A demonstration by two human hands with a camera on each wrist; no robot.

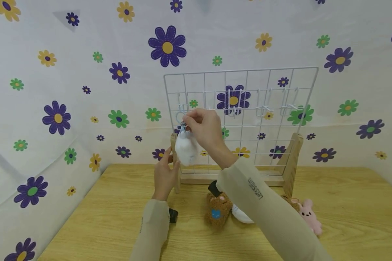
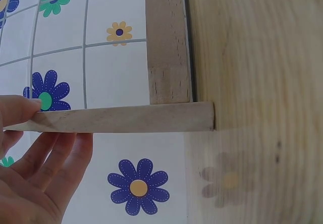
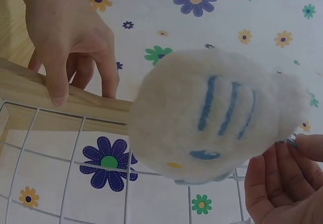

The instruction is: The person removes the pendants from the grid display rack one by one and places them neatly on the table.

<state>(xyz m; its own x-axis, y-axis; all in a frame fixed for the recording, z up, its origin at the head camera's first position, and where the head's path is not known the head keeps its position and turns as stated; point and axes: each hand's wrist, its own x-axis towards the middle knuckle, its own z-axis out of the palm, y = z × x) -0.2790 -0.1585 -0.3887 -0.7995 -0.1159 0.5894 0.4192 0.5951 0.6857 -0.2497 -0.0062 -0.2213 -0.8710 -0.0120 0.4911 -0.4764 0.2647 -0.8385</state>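
Observation:
In the head view my right hand (image 1: 205, 129) pinches the top fitting of a white fluffy plush keychain (image 1: 186, 149), which hangs in front of the wire grid rack's left side. The keychain's pale ring is up by a hook on the grid; whether it sits on the hook I cannot tell. Blue stripes mark the plush (image 3: 202, 108) in the right wrist view. My left hand (image 1: 165, 177) holds the rack's left wooden post (image 2: 126, 120), thumb on one side and fingers on the other.
Several metal hooks (image 1: 262, 108) hang along the grid. On the wooden table (image 1: 111, 217) in front lie a brown plush bear (image 1: 218, 212), a white plush (image 1: 241, 214) partly behind my right sleeve, and a pink plush (image 1: 309, 216). A flowered cloth covers the wall behind.

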